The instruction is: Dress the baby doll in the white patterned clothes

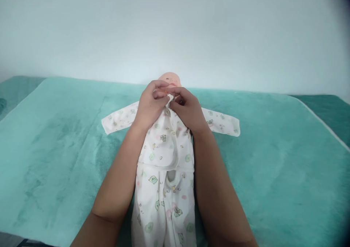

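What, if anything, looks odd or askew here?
The doll shows no hands at the ends of its outspread sleeves, which looks odd. The collar is bunched, but that's where the left hand and right hand pinch it. Nothing looks spilled.

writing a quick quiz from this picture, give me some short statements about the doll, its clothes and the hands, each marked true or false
1. The left hand and right hand are together at the neck of the white printed top. True.
2. The doll lies face down. False: the doll lies face up.
3. The top's sleeves stretch out to either side. True.
4. The blanket under the doll is red. False: the blanket is teal.
5. The printed trousers are nearer the camera than the top. True.
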Demonstrator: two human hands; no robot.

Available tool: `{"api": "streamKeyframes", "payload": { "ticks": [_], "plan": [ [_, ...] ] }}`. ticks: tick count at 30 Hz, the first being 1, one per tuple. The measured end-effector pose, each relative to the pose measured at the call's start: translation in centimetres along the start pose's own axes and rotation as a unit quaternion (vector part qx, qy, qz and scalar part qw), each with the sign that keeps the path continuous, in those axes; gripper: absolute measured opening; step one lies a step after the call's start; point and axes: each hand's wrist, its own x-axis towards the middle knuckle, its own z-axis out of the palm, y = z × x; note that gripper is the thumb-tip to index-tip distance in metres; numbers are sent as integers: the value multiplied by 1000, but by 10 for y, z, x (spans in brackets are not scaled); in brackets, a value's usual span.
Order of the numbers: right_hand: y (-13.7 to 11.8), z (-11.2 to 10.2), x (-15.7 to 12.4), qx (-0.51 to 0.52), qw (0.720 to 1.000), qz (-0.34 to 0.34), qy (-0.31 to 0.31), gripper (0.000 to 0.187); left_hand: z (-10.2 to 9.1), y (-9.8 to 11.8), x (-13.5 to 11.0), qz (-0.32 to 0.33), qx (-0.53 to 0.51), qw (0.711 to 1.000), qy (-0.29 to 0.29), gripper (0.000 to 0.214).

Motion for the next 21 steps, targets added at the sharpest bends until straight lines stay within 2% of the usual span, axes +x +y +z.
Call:
{"api": "streamKeyframes", "payload": {
  "ticks": [4,7,12,17,21],
  "plan": [
    [3,1,2,71,997,13,9,23,1,1,0,6,2,1000,13,32],
    [3,2,3,67,997,25,12,17,1,3,-1,4,12,1000,5,33],
    [6,4,3,75,997,14,4,20,1,1,-1,3,33,999,17,35],
    [10,5,5,83,996,6,34,22,1,-3,2,5,77,995,56,33],
    [9,6,6,63,997,1,41,25,1,-4,3,13,56,997,57,29]
  ]
}}
